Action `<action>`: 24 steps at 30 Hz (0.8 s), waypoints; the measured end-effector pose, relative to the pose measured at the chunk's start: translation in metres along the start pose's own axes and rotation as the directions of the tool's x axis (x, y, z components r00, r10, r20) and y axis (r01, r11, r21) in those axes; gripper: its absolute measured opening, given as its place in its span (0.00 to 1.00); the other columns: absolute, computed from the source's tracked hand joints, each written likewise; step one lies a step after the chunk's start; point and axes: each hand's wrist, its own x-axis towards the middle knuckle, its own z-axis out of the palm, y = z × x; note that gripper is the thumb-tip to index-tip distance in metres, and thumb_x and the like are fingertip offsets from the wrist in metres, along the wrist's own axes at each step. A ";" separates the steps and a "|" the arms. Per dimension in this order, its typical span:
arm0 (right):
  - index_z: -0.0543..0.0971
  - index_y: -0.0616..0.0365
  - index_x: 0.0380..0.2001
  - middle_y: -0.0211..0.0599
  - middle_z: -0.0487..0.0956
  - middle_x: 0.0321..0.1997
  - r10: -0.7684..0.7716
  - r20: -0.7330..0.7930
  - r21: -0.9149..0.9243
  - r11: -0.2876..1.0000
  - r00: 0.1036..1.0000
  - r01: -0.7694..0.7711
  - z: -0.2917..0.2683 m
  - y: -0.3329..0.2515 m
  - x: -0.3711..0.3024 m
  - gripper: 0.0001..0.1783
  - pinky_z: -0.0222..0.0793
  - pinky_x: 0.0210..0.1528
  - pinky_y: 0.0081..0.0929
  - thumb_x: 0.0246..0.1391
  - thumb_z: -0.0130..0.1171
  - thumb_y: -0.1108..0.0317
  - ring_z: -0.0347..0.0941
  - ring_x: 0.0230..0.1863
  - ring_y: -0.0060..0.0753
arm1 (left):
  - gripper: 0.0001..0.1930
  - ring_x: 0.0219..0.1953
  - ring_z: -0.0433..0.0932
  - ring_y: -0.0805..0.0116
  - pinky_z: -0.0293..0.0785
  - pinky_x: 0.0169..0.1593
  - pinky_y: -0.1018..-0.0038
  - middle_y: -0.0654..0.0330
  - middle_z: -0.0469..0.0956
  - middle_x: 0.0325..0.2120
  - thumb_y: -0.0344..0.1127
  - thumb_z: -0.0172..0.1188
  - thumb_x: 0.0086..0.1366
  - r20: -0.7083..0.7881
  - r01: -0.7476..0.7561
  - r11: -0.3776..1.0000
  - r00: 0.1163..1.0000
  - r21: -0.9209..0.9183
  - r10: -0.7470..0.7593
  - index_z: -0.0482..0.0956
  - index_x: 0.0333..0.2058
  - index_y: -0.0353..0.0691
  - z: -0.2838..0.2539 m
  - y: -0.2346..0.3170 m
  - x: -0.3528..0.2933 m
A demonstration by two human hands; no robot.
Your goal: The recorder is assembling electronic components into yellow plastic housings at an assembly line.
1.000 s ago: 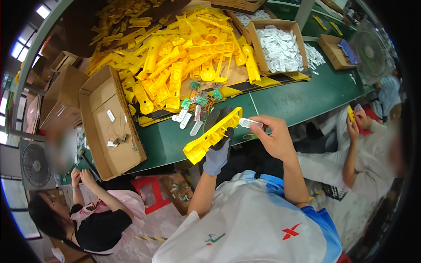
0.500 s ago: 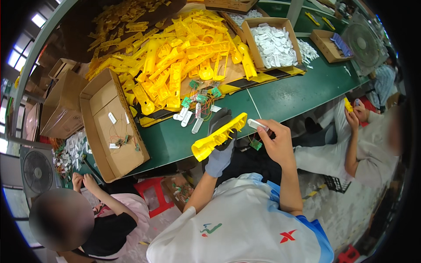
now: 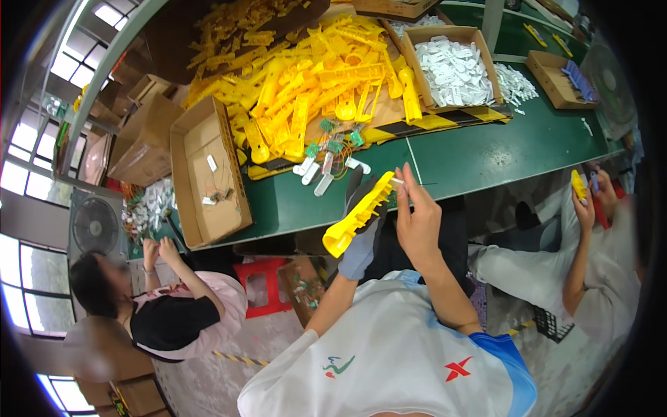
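A dark-and-grey glove covers my left hand, which grips a long yellow plastic shell with its ribbed side turned to the right. My bare right hand pinches a small white plastic piece at the far end of the shell. The piece appears to touch the shell, and fingers cover much of it. A bit of green circuit board shows between my hands, mostly hidden. On the green table just beyond lie several white pieces wired to green circuit boards.
A heap of yellow shells lies on cardboard behind a striped edge. One carton holds white pieces; a shallower carton at left holds a few wired parts. Co-workers sit left and right. A red stool stands below.
My right hand has brought the white piece left against the shell's far end, its fingers now more upright. The whole view has shifted, with the table sitting farther right.
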 end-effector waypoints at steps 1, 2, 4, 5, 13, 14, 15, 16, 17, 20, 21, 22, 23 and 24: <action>0.70 0.65 0.59 0.49 0.81 0.44 -0.028 0.008 -0.009 1.000 1.000 0.028 0.001 0.000 0.002 0.23 0.73 0.43 0.35 0.59 0.53 0.78 0.78 0.41 0.49 | 0.26 0.56 0.72 0.67 0.70 0.57 0.73 0.56 0.71 0.57 0.20 0.58 0.60 -0.101 0.044 0.998 0.994 0.040 -0.040 0.68 0.59 0.34 0.004 -0.002 -0.001; 0.70 0.65 0.59 0.49 0.81 0.45 -0.053 0.016 -0.020 0.998 0.998 0.053 0.002 -0.001 0.003 0.23 0.73 0.44 0.35 0.59 0.53 0.78 0.78 0.41 0.48 | 0.25 0.55 0.72 0.66 0.68 0.58 0.74 0.56 0.72 0.55 0.21 0.57 0.63 -0.164 -0.033 0.999 0.986 -0.023 0.029 0.67 0.60 0.34 0.021 0.012 0.008; 0.70 0.66 0.59 0.49 0.81 0.45 -0.079 -0.024 -0.016 0.997 0.997 0.079 0.003 0.000 0.007 0.22 0.72 0.44 0.35 0.61 0.51 0.77 0.77 0.40 0.48 | 0.26 0.55 0.72 0.67 0.67 0.58 0.74 0.56 0.72 0.55 0.22 0.56 0.64 -0.156 0.133 0.987 0.977 -0.091 -0.145 0.66 0.61 0.35 -0.019 -0.056 -0.006; 0.70 0.65 0.59 0.49 0.81 0.45 0.006 0.008 0.062 0.998 1.000 -0.007 -0.001 0.006 0.008 0.22 0.72 0.43 0.34 0.62 0.50 0.75 0.77 0.39 0.48 | 0.26 0.55 0.72 0.67 0.67 0.58 0.74 0.56 0.72 0.55 0.22 0.56 0.64 -0.115 0.140 0.987 0.982 -0.077 -0.148 0.66 0.61 0.35 -0.001 -0.029 0.008; 0.79 0.67 0.49 0.30 0.79 0.31 0.346 0.295 0.522 0.722 0.891 -0.454 -0.026 0.046 0.029 0.17 0.69 0.37 0.17 0.60 0.59 0.67 0.72 0.31 0.17 | 0.25 0.62 0.66 0.59 0.62 0.64 0.62 0.51 0.65 0.61 0.33 0.56 0.68 0.253 0.209 0.916 0.959 -0.343 -0.124 0.63 0.62 0.39 0.019 0.006 0.055; 0.79 0.67 0.47 0.27 0.78 0.31 0.358 0.309 0.528 0.706 0.881 -0.472 -0.026 0.048 0.028 0.16 0.69 0.37 0.15 0.59 0.61 0.68 0.71 0.32 0.13 | 0.27 0.59 0.68 0.63 0.64 0.61 0.66 0.54 0.67 0.59 0.36 0.59 0.67 0.252 0.211 0.920 0.959 -0.331 -0.130 0.64 0.61 0.37 0.021 0.005 0.059; 0.79 0.65 0.41 0.26 0.76 0.29 0.390 0.315 0.575 0.647 0.865 -0.501 -0.024 0.049 0.030 0.11 0.67 0.36 0.11 0.57 0.63 0.70 0.70 0.31 0.10 | 0.27 0.59 0.68 0.63 0.64 0.61 0.66 0.54 0.67 0.59 0.36 0.59 0.67 0.265 0.223 0.917 0.954 -0.330 -0.136 0.64 0.61 0.37 0.025 0.003 0.063; 0.79 0.65 0.41 0.26 0.76 0.29 0.401 0.314 0.572 0.644 0.861 -0.508 -0.019 0.052 0.027 0.11 0.67 0.36 0.11 0.57 0.63 0.70 0.70 0.31 0.10 | 0.27 0.59 0.68 0.64 0.64 0.61 0.67 0.55 0.68 0.59 0.38 0.60 0.67 0.272 0.238 0.910 0.951 -0.338 -0.148 0.64 0.62 0.37 0.027 0.002 0.064; 0.77 0.64 0.38 0.25 0.75 0.29 0.390 0.312 0.641 0.587 0.866 -0.495 -0.013 0.059 0.026 0.10 0.66 0.34 0.11 0.57 0.63 0.70 0.68 0.30 0.10 | 0.28 0.58 0.68 0.65 0.64 0.61 0.68 0.56 0.68 0.59 0.40 0.60 0.67 0.276 0.252 0.903 0.948 -0.348 -0.158 0.64 0.62 0.37 0.028 0.001 0.065; 0.71 0.60 0.33 0.23 0.73 0.29 0.389 0.291 0.662 0.577 0.874 -0.477 -0.005 0.068 0.030 0.10 0.62 0.30 0.11 0.57 0.62 0.70 0.65 0.27 0.08 | 0.22 0.58 0.70 0.60 0.67 0.60 0.63 0.53 0.69 0.58 0.31 0.53 0.70 0.292 0.279 0.912 0.937 -0.301 -0.191 0.64 0.61 0.38 0.026 -0.001 0.068; 0.71 0.60 0.33 0.23 0.72 0.29 0.410 0.258 0.621 0.623 0.875 -0.475 -0.002 0.068 0.028 0.08 0.62 0.31 0.11 0.58 0.61 0.71 0.65 0.28 0.08 | 0.22 0.55 0.72 0.63 0.69 0.58 0.65 0.55 0.70 0.57 0.30 0.56 0.68 0.268 0.326 0.923 0.926 -0.206 -0.267 0.66 0.60 0.36 0.019 -0.004 0.066; 0.72 0.59 0.34 0.22 0.71 0.29 0.428 0.225 0.574 0.668 0.876 -0.474 0.000 0.068 0.027 0.06 0.62 0.32 0.10 0.59 0.59 0.72 0.65 0.29 0.08 | 0.22 0.55 0.72 0.63 0.69 0.58 0.65 0.55 0.70 0.57 0.30 0.56 0.68 0.261 0.330 0.919 0.926 -0.216 -0.272 0.66 0.60 0.36 0.017 -0.006 0.064; 0.72 0.59 0.34 0.22 0.71 0.29 0.431 0.234 0.564 0.671 0.872 -0.482 0.001 0.066 0.027 0.06 0.62 0.32 0.10 0.59 0.59 0.72 0.65 0.29 0.08 | 0.23 0.53 0.73 0.63 0.70 0.57 0.66 0.55 0.70 0.57 0.27 0.57 0.66 0.149 0.251 0.968 0.957 0.003 -0.249 0.66 0.59 0.36 0.016 -0.008 0.061; 0.73 0.59 0.32 0.25 0.73 0.28 0.428 0.188 0.445 0.765 0.884 -0.465 0.002 0.063 0.027 0.06 0.61 0.30 0.12 0.58 0.60 0.72 0.66 0.27 0.10 | 0.23 0.52 0.74 0.63 0.71 0.56 0.67 0.56 0.70 0.56 0.24 0.58 0.65 0.046 0.185 0.955 0.979 0.231 -0.201 0.67 0.59 0.36 0.015 -0.009 0.058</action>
